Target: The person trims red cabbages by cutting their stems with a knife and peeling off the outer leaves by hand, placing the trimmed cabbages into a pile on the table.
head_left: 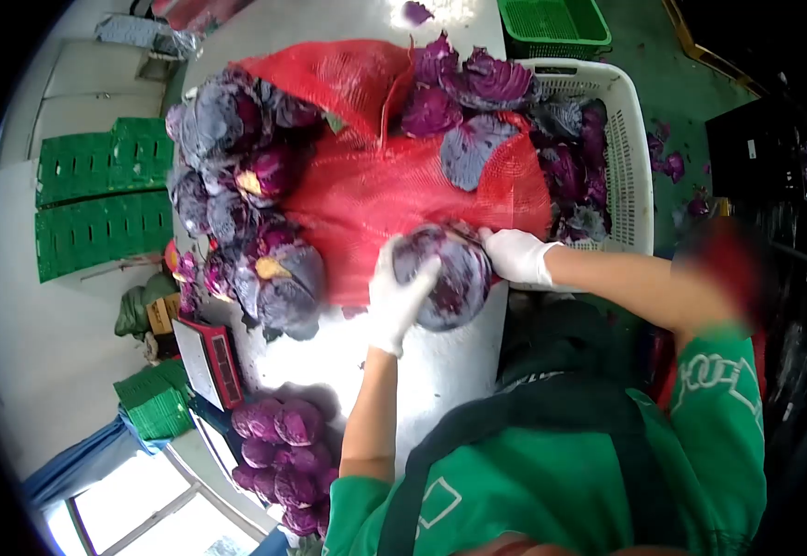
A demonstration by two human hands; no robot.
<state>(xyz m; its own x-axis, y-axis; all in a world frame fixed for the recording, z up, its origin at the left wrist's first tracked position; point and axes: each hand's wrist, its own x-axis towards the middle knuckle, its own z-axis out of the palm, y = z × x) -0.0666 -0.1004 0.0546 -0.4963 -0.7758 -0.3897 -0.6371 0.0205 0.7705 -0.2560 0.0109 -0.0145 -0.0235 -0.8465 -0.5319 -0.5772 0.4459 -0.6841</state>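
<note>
My left hand, in a white glove, holds a purple cabbage from its left side, with the thumb across its top. On the cabbage's right side, my gloved right hand has its fingers closed at the cabbage's upper edge; what they grip there is too small to make out. Under and behind the cabbage, a red mesh bag lies spread on the metal table. Loose outer leaves rest on the bag's right part.
Several cabbages are piled left of the bag. A white basket of leaves stands at the right, a green crate behind it. Beside a scale at the lower left sit several peeled cabbages. Green crates stand far left.
</note>
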